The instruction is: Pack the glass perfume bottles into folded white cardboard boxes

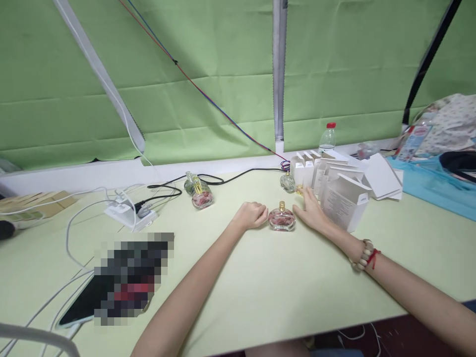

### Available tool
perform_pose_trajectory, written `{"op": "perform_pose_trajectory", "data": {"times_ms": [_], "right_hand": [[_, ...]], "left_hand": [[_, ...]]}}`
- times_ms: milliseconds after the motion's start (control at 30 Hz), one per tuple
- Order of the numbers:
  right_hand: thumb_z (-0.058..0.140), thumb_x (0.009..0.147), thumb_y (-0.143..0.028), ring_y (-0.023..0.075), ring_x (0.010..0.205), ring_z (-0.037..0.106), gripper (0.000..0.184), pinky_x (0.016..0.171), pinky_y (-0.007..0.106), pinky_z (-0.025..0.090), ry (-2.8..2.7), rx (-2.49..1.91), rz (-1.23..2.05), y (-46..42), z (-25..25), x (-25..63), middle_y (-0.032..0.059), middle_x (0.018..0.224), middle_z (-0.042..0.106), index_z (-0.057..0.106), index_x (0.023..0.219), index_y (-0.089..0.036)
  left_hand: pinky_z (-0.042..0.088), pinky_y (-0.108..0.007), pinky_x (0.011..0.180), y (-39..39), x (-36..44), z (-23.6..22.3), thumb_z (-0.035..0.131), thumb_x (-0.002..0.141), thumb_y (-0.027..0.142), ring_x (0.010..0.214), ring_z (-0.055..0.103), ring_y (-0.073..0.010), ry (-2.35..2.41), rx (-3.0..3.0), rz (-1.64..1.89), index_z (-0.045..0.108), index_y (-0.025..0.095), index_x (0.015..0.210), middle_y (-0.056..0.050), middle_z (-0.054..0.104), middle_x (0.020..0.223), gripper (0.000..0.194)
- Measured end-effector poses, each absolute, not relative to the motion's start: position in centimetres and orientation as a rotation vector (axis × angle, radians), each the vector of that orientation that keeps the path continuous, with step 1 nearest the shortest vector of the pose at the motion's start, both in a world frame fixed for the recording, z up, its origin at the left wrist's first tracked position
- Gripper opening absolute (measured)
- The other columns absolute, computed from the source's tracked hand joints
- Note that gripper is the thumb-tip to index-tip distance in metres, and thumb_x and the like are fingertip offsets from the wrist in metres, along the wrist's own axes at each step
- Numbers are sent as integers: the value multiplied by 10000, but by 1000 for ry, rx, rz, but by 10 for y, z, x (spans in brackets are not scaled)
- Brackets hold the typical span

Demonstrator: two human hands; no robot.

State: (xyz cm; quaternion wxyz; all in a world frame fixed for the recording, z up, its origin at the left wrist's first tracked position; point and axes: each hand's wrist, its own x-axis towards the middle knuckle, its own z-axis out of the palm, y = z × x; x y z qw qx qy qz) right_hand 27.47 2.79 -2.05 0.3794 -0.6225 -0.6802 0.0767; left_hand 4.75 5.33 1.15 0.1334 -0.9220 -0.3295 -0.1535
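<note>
A clear perfume bottle point(281, 220) with a pinkish body and gold neck stands upright on the table between my hands. My left hand point(251, 215) rests just left of it, fingers curled closed; what they may hold is hidden. To the bottle's right, my right hand point(311, 210) is open with its fingers stretched forward. Its fingertips are near a small gold piece point(299, 189), partly hidden; I cannot tell whether they touch. Behind that is a greenish glass bottle point(287, 182). Several white cartons point(344, 201), some with flaps up, stand beside my right hand.
More perfume bottles point(203, 198) are grouped at the back left. A white power strip point(131, 213) with cables and a tablet point(89, 300), partly blurred out, occupy the left side. A red-capped plastic bottle point(327, 136) stands behind the cartons; a blue bag point(427, 186) lies far right.
</note>
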Motion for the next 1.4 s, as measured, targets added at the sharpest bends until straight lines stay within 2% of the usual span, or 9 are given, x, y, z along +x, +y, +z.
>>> {"op": "perform_pose_trajectory", "data": {"times_ms": [133, 233, 500, 667, 867, 1000, 1133, 1233, 1400], "right_hand": [[497, 724, -279, 351, 1356, 145, 585, 1046, 561, 228, -1728, -1621, 154, 34, -26, 281, 154, 1438, 247, 404, 1290, -165], [521, 706, -286, 360, 1344, 170, 552, 1035, 551, 254, -1716, -1674, 126, 41, -32, 287, 148, 1429, 262, 460, 1242, -172], [497, 725, -330, 334, 1238, 336, 473, 1000, 520, 295, -1782, -1716, 134, 40, -31, 287, 140, 1292, 422, 519, 1171, -175], [521, 719, -325, 298, 1103, 446, 398, 942, 489, 355, -1772, -1635, 120, 27, -22, 277, 105, 1103, 497, 565, 1101, -222], [533, 756, -265, 303, 1213, 392, 317, 974, 498, 321, -1938, -1474, 155, 21, -18, 268, 111, 1278, 440, 623, 1060, -245], [538, 751, -191, 262, 1117, 495, 343, 967, 466, 340, -2044, -1389, 260, 22, -17, 268, 99, 1187, 557, 611, 1084, -226], [506, 785, -208, 216, 976, 571, 296, 904, 415, 396, -1985, -1354, 288, 21, -14, 267, 67, 1013, 644, 590, 1069, -206], [525, 779, -238, 194, 893, 594, 255, 850, 378, 427, -1846, -1369, 322, 19, -9, 265, 55, 932, 655, 578, 1023, -185], [487, 824, -311, 178, 851, 585, 232, 729, 323, 470, -1584, -1226, 323, 12, 3, 259, 59, 967, 636, 563, 1005, -186]], "left_hand": [[313, -267, 526, 53, 51, 11, 252, 884, 348, 573, 551, -146, -1093, -2706, -394, 572, 170, 649, -65, 627, 647, 436], [311, -271, 533, 53, 52, 12, 230, 895, 369, 593, 569, -156, -1193, -2704, -373, 596, 165, 661, -74, 643, 670, 479], [316, -264, 564, 51, 55, 16, 231, 904, 358, 651, 594, -161, -1310, -2677, -301, 645, 166, 718, -84, 674, 737, 493], [303, -264, 556, 49, 55, 18, 242, 901, 354, 642, 590, -158, -1343, -2675, -294, 643, 162, 708, -85, 679, 747, 485], [287, -258, 551, 50, 55, 19, 241, 906, 361, 614, 574, -140, -1350, -2670, -320, 629, 159, 695, -82, 682, 743, 486], [285, -264, 566, 49, 55, 20, 253, 908, 354, 606, 571, -142, -1370, -2684, -326, 617, 159, 675, -78, 674, 723, 474], [289, -269, 574, 49, 55, 22, 240, 909, 354, 618, 575, -151, -1376, -2677, -319, 631, 160, 685, -78, 666, 709, 490], [290, -275, 578, 49, 54, 22, 239, 908, 352, 636, 580, -158, -1384, -2665, -298, 639, 161, 693, -81, 666, 717, 492], [282, -282, 577, 51, 54, 20, 233, 910, 363, 643, 582, -160, -1390, -2675, -312, 633, 167, 679, -79, 669, 720, 501]]}}
